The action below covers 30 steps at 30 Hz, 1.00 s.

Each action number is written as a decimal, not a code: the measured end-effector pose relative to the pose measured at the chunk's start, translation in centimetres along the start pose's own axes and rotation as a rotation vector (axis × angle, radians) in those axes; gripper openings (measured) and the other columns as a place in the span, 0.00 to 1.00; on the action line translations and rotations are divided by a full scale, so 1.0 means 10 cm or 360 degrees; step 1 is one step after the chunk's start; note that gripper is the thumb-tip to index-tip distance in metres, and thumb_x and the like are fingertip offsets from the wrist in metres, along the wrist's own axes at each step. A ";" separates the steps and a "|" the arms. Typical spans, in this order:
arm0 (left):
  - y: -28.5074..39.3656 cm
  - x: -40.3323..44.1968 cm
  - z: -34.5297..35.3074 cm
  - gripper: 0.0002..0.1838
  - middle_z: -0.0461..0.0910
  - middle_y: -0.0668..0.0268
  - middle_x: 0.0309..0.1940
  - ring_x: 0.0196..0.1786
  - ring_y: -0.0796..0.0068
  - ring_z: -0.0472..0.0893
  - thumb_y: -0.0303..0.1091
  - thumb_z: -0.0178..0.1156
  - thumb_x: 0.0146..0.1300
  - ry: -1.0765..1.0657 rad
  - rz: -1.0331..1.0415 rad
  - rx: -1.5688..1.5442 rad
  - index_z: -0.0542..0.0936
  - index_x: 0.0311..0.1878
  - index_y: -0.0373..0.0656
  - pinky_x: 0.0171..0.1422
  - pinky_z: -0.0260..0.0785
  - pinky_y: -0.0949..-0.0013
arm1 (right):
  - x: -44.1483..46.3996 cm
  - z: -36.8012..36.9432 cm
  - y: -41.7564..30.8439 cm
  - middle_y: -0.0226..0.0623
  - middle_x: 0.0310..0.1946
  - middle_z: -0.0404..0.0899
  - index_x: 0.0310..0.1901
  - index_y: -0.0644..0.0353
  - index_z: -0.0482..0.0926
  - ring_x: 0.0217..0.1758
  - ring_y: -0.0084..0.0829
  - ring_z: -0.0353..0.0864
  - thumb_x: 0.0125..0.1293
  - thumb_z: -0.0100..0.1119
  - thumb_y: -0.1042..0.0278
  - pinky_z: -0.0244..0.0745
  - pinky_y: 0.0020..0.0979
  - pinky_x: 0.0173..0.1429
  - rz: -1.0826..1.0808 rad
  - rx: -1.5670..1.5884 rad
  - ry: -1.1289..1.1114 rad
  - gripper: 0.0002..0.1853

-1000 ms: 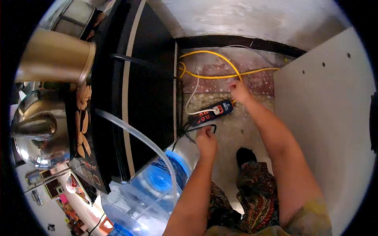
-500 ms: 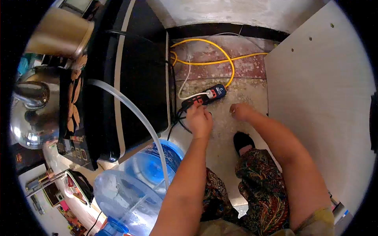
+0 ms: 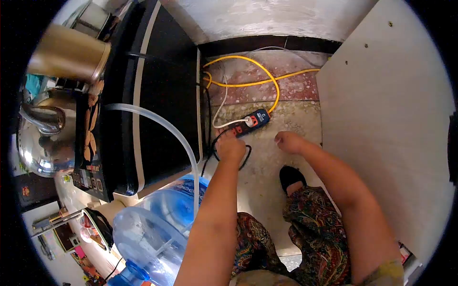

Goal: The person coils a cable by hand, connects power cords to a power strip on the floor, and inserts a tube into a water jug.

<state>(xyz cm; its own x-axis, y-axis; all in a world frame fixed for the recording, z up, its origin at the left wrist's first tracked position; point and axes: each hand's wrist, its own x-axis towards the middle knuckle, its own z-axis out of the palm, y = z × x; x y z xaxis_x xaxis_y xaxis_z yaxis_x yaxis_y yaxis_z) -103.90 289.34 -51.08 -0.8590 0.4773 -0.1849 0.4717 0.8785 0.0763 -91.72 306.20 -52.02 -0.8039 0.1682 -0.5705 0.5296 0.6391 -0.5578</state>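
Note:
A dark power strip (image 3: pixel 260 119) with red sockets lies slantwise on the floor, a white plug (image 3: pixel 250 121) seated in it. My left hand (image 3: pixel 231 147) is at its left end, fingers closed downward by the sockets. What those fingers grip is hidden. A black cord (image 3: pixel 249 153) loops around this hand, showing on both sides. To the right, my right hand (image 3: pixel 290 142) hovers over the floor, fingers curled in and seemingly nothing in them. The yellow cable (image 3: pixel 278 93) runs from the strip's far end, and a white cord (image 3: pixel 219 107) leads from the plug.
A black cabinet (image 3: pixel 169 100) stands left, with a metal kettle (image 3: pixel 52 138) on top. A clear hose (image 3: pixel 179 136) arcs down to blue water jugs (image 3: pixel 148 233). A pale panel (image 3: pixel 381 119) closes off the right, and a wall (image 3: pixel 272 21) the back.
My left hand has slid left and slightly down along the power strip, uncovering red sockets. More of the black cord loop shows right of it. My right hand stays curled in nearly the same place.

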 end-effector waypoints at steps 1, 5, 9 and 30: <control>0.01 0.01 0.01 0.27 0.67 0.52 0.47 0.54 0.56 0.63 0.39 0.52 0.46 0.0004 0.0009 0.0005 0.64 0.49 0.34 0.56 0.56 0.59 | 0.00 0.00 0.00 0.44 0.34 0.75 0.40 0.59 0.72 0.37 0.38 0.75 0.49 0.48 0.67 0.69 0.32 0.41 0.0031 0.0074 -0.0007 0.15; 0.17 0.00 -0.22 0.27 0.67 0.53 0.47 0.52 0.57 0.65 0.39 0.52 0.44 -0.0399 -0.0185 0.0023 0.64 0.49 0.35 0.56 0.55 0.57 | 0.13 0.06 0.01 0.40 0.34 0.75 0.49 0.59 0.67 0.33 0.33 0.75 0.52 0.46 0.66 0.69 0.31 0.36 -0.0031 0.0323 0.0069 0.20; 0.18 -0.14 -0.32 0.27 0.67 0.54 0.48 0.52 0.58 0.66 0.38 0.53 0.44 -0.0625 -0.0141 0.0005 0.64 0.49 0.36 0.54 0.56 0.57 | 0.31 0.09 -0.09 0.34 0.31 0.74 0.48 0.58 0.67 0.29 0.27 0.72 0.53 0.47 0.66 0.67 0.27 0.28 0.0067 0.0449 -0.0092 0.18; 0.11 -0.38 -0.18 0.26 0.73 0.48 0.38 0.41 0.53 0.74 0.42 0.49 0.47 -0.0671 -0.0368 -0.0458 0.64 0.45 0.33 0.48 0.62 0.57 | 0.85 0.19 -0.72 0.50 0.50 0.65 0.57 0.61 0.56 0.52 0.42 0.65 0.51 0.43 0.70 0.61 0.34 0.53 0.0270 0.0864 0.0019 0.28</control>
<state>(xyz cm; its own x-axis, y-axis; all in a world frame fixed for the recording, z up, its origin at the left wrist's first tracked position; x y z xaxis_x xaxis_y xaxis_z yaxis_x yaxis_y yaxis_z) -100.48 288.49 -48.54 -0.7520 0.2737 -0.5996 0.1567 0.9579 0.2406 -101.87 301.60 -54.07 -0.6969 0.2453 -0.6739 0.7121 0.1252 -0.6908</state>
